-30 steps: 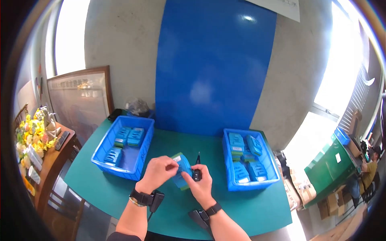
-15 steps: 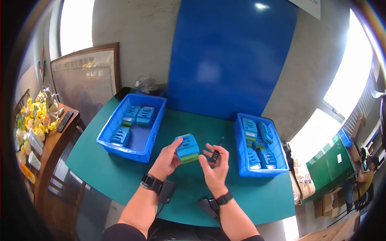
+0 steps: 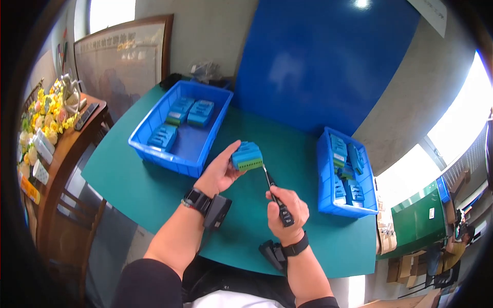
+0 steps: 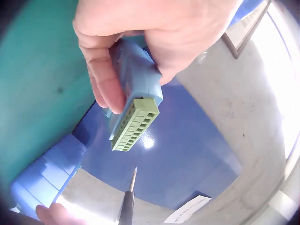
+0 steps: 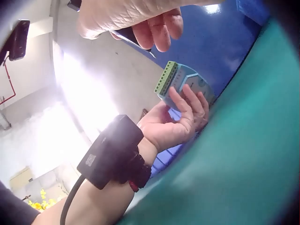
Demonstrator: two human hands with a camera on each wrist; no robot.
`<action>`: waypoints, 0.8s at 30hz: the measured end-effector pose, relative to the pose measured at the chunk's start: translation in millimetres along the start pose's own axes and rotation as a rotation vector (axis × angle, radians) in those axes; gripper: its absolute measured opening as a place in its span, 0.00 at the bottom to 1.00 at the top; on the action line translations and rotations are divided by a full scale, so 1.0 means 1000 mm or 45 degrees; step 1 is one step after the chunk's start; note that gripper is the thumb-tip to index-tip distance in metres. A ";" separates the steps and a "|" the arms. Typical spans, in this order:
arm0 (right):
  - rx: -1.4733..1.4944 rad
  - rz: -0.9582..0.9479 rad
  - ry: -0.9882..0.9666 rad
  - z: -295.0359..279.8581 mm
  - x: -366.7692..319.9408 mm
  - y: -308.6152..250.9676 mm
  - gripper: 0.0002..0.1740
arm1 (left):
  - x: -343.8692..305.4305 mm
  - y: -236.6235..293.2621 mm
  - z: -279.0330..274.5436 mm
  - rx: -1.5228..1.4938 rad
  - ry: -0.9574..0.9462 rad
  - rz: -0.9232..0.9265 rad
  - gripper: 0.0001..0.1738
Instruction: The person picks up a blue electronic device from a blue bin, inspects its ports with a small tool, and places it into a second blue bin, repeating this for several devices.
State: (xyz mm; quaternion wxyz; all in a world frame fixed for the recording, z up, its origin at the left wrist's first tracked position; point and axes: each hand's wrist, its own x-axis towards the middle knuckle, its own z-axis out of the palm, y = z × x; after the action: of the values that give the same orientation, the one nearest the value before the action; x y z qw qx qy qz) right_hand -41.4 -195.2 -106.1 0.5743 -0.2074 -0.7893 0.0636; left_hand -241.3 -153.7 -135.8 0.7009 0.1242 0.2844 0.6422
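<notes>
My left hand [image 3: 218, 173] holds up a blue plastic module [image 3: 246, 152] with a green screw terminal block [image 3: 250, 165] along one edge. In the left wrist view, thumb and fingers grip the module's body [image 4: 138, 70], and the block's row of square openings [image 4: 136, 126] faces outward. My right hand [image 3: 291, 211] grips a screwdriver by its black handle [image 3: 283, 211]. In the head view the screwdriver's tip is right at the block's right end. The left wrist view shows the metal shaft [image 4: 134, 179] pointing toward the block, with a gap between them.
A blue bin [image 3: 137, 142] with several blue modules [image 3: 163, 137] stands on the left of the green table [image 3: 128, 190]. Another bin [image 3: 324, 179] with several modules is at the right. A blue panel [image 3: 318, 61] rises behind the table.
The left hand has taken the module's side and turned its green block toward the right hand. The screwdriver has swung from lying across the right hand to pointing at the block.
</notes>
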 end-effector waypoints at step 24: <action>0.149 0.032 -0.123 0.009 -0.006 -0.006 0.12 | -0.009 0.000 0.006 0.016 0.034 -0.001 0.19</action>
State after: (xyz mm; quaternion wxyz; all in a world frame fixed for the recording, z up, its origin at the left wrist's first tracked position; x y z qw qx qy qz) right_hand -50.1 -201.6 -112.3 0.5458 -0.1800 -0.8085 0.1266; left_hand -237.8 -161.3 -129.1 0.6965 0.1198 0.2979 0.6417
